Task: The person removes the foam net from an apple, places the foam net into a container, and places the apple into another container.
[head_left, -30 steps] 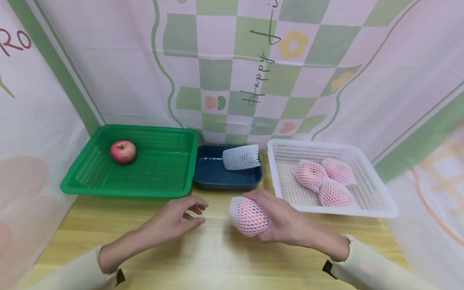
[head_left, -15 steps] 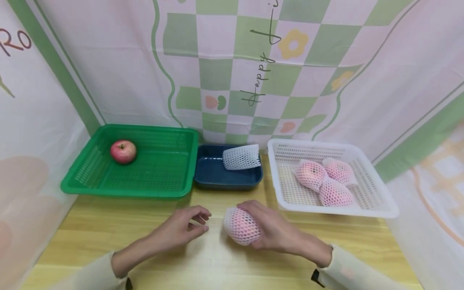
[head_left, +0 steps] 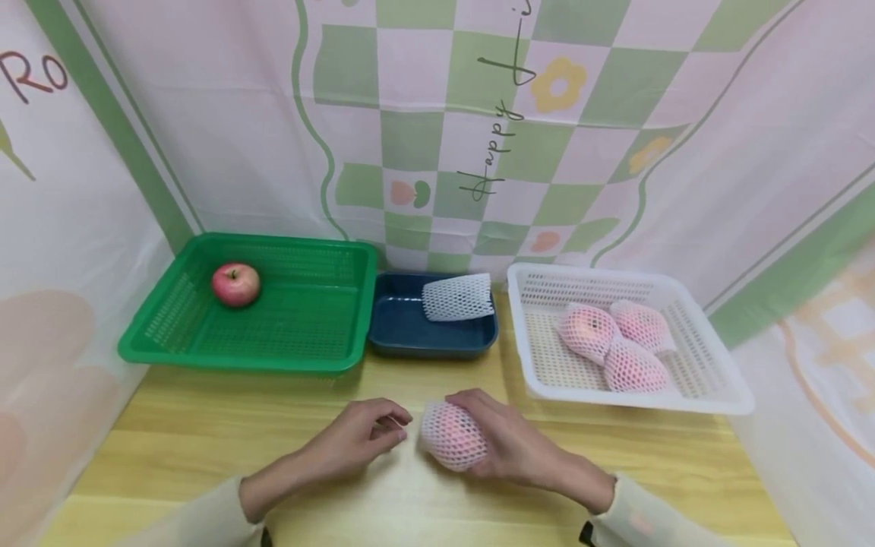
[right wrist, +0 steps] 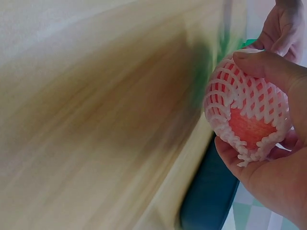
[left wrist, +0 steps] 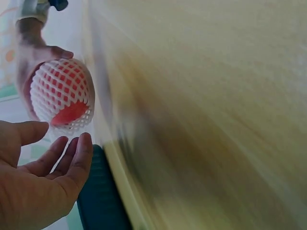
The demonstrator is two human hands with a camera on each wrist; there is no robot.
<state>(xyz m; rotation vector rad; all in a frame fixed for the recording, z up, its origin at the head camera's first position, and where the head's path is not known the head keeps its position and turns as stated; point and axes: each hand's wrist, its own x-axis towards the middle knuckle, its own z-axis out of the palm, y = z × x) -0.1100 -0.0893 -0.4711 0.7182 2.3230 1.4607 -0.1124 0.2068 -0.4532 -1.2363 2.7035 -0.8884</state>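
Gripping the netted fruit (head_left: pixel 446 441) in my right hand (head_left: pixel 507 441), fingers curled round it at lower centre of the head view, I am probably about to unwrap it. My left hand (head_left: pixel 358 433), loosely bent and holding nothing, is just beside; the next move likely calls for pinching the net (left wrist: pixel 58 84). Both wrist views show bare red skin (left wrist: pixel 70 113), hidden in the head view.

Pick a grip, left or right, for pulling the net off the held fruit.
Probably the left grip: it holds nothing and is close to the net; the right grip holds the netted fruit.
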